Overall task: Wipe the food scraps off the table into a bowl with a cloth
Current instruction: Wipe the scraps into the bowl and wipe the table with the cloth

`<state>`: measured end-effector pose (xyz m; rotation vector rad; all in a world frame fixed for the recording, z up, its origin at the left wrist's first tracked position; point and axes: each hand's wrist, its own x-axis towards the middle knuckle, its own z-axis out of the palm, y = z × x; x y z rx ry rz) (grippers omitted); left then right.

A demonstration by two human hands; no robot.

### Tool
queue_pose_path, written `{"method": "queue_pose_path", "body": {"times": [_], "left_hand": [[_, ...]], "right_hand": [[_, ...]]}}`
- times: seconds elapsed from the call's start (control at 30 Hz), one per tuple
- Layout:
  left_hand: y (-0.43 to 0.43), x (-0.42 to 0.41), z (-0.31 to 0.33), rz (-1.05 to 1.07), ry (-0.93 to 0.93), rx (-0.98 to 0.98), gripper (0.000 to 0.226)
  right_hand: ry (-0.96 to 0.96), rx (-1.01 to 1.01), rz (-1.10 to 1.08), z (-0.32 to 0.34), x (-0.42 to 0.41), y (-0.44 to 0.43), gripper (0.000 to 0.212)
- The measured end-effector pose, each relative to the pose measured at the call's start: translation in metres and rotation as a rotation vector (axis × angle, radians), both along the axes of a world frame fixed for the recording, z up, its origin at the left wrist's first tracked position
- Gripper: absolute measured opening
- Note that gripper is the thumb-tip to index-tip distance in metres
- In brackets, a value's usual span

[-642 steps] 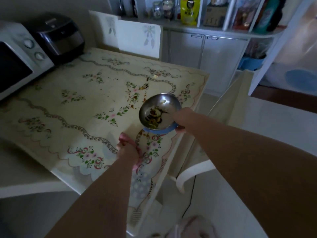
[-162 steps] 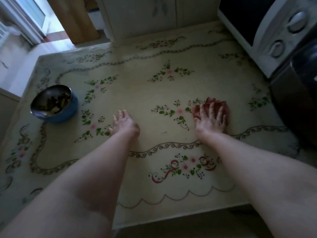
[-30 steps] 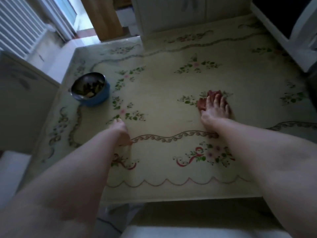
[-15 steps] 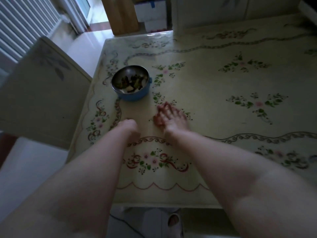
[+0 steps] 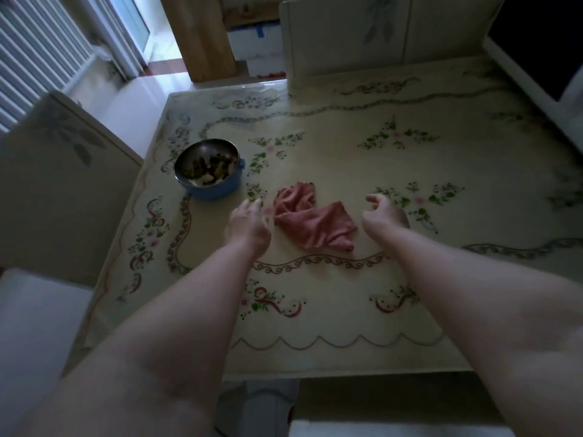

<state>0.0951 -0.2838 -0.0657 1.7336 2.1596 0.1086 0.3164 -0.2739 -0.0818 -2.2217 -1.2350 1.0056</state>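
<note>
A crumpled pink cloth (image 5: 310, 217) lies loose on the flowered table (image 5: 347, 310), between my two hands. My left hand (image 5: 247, 223) hovers at the cloth's left edge, fingers apart, touching or nearly touching it. My right hand (image 5: 385, 212) is a little to the right of the cloth, fingers curled open and holding nothing. A steel bowl with a blue outside (image 5: 208, 170) stands to the left and beyond my left hand, with dark food scraps in it.
A cream chair back (image 5: 56, 190) stands at the table's left side and another chair back (image 5: 344, 39) at the far side. A white appliance (image 5: 536, 86) sits at the far right corner. The near table edge (image 5: 347, 372) runs below my forearms.
My right hand has let go of the cloth and moved off to its right. The cloth now lies uncovered near the bowl, and my left hand has come up to its left edge.
</note>
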Motion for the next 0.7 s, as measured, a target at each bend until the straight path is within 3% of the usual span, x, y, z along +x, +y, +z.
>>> {"method": "queue_pose_path", "body": {"times": [0.07, 0.13, 0.27, 0.37, 0.7], "left_hand": [[-0.001, 0.029, -0.006, -0.099, -0.043, 0.077, 0.052], [0.000, 0.069, -0.017, -0.178, -0.040, 0.015, 0.060], [0.011, 0.127, -0.041, 0.057, -0.048, -0.193, 0.080], [0.030, 0.156, -0.054, 0.081, 0.048, -0.162, 0.076], [0.134, 0.262, -0.067, -0.237, 0.169, -0.090, 0.068]], "right_hand": [[-0.145, 0.000, 0.040, -0.004, 0.025, -0.007, 0.048], [-0.270, -0.008, 0.101, -0.006, 0.054, -0.018, 0.048], [-0.480, -0.002, 0.242, -0.010, 0.108, -0.034, 0.049], [-0.530, 0.004, 0.259, -0.017, 0.152, -0.034, 0.050], [-0.628, 0.044, 0.124, -0.028, 0.222, 0.027, 0.052]]}}
